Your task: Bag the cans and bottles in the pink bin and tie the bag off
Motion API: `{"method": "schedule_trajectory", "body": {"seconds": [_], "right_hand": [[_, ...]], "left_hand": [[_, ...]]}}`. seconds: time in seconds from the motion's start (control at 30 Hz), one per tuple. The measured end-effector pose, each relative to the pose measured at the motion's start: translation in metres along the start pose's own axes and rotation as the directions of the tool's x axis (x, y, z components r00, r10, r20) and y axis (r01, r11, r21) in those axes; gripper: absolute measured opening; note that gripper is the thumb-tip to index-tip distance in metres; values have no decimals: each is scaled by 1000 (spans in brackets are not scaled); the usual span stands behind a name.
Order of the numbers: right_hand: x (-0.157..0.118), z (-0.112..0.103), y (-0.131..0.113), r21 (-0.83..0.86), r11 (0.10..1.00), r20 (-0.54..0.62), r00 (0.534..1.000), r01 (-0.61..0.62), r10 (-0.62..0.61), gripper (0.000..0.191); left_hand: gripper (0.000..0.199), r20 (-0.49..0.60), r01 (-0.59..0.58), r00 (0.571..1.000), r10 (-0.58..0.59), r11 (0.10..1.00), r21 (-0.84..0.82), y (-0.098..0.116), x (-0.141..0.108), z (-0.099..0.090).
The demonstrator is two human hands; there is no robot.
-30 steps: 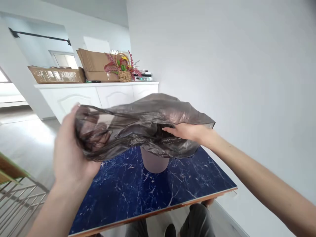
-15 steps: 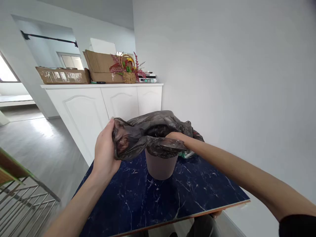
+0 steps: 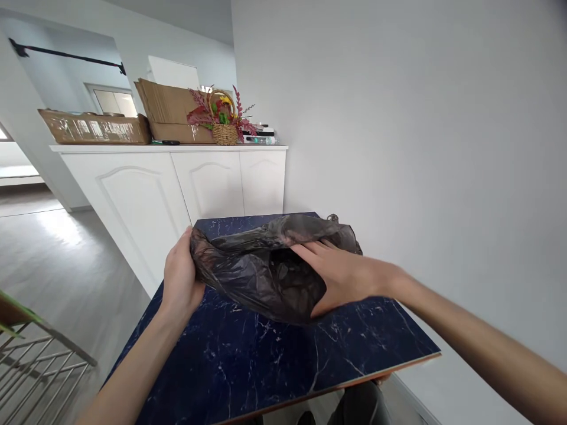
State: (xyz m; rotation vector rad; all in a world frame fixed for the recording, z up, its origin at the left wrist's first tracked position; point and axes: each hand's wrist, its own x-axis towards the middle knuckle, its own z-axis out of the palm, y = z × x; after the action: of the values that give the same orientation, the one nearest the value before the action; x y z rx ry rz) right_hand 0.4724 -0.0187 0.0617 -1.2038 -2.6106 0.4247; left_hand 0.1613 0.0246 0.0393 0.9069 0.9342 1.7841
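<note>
A thin black plastic bag (image 3: 254, 274), crumpled and see-through in places, spreads above the dark blue marbled table (image 3: 239, 360). At its left end my left hand (image 3: 181, 268) grips the rim, with part of the fingers hidden behind the film. My right hand (image 3: 341, 271) is at the bag's mouth. Its fingers are stretched out against the far side of the film, and its thumb stands apart at the near rim. Between thumb and fingers the dark inside of the bag shows. Whatever stands under the bag is covered by it.
A white cabinet (image 3: 217, 183) stands beyond the table, bearing cardboard boxes (image 3: 177, 112) and a wicker flower basket (image 3: 224, 134). A plain wall (image 3: 398, 130) closes off the right. At lower left is a metal rack (image 3: 39, 366).
My right hand has come up out of the bag and spread its fingers at the mouth. The bag has tilted open toward me and now hides the grey-brown bin seen beneath it earlier.
</note>
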Motion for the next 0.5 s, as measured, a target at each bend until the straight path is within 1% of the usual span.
{"method": "schedule_trajectory", "body": {"seconds": [0.07,0.13,0.2,0.27,0.3,0.33,0.37,0.4,0.43,0.47,0.5], "right_hand": [[-12,21,5,-30,997,-98,993,-72,69,149],[-19,33,14,27,992,-175,976,-124,127,150],[-21,33,25,148,980,-189,969,-134,161,138],[-22,24,35,297,950,-170,973,-99,155,120],[-23,19,39,366,927,-167,975,-76,146,109],[-24,14,42,423,904,-169,975,-60,144,100],[-25,9,43,467,883,-175,973,-54,152,91],[-27,6,44,498,865,-184,968,-58,171,83],[-28,4,44,520,851,-195,961,-70,198,76],[-29,4,43,539,838,-214,950,-80,228,70],[-29,4,42,564,822,-250,933,-78,260,64]], "left_hand": [[34,-16,-8,1000,9,999,40,-10,6,-7],[35,-21,-16,1000,18,993,114,-22,15,-15],[39,11,-68,998,67,954,291,-35,28,-24],[45,65,-147,989,133,857,494,-46,40,-32],[44,86,-181,983,160,803,568,-48,44,-36],[41,93,-205,978,188,764,612,-49,46,-38],[37,94,-244,966,240,733,635,-49,46,-40],[33,109,-319,938,329,695,644,-47,43,-40],[28,163,-433,882,442,626,649,-44,37,-39],[22,258,-567,797,547,527,634,-41,30,-37],[17,391,-695,692,607,413,588,-39,23,-34]]}}
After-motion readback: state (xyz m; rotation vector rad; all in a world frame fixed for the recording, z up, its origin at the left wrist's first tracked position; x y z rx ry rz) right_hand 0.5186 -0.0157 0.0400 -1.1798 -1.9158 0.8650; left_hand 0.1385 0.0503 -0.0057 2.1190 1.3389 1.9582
